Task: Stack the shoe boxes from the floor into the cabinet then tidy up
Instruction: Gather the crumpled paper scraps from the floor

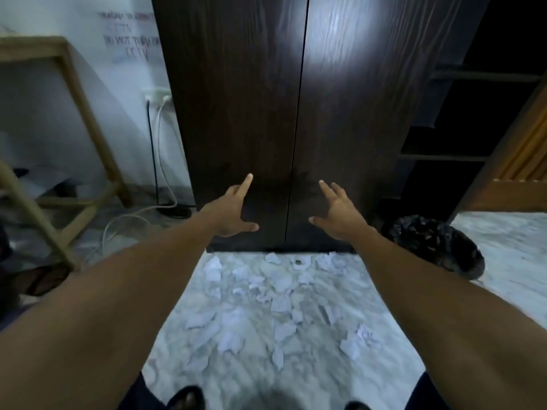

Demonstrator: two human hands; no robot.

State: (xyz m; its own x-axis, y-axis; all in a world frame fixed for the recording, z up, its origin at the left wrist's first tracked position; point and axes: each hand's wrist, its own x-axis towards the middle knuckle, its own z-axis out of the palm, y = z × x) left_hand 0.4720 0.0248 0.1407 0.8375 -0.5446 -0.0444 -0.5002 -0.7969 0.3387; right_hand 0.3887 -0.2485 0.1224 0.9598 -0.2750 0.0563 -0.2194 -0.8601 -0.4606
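Note:
A tall dark wooden cabinet stands straight ahead with both doors closed. My left hand is stretched out with straight fingers against the lower part of the left door. My right hand is likewise spread at the lower part of the right door. Neither hand holds anything. No shoe boxes show in view. Several crumpled white paper scraps lie scattered on the marble floor before the cabinet.
A black bin with a dark liner sits on the floor right of the cabinet, below dark open shelves. A wooden stool frame stands at the left, with cables hanging from a wall socket.

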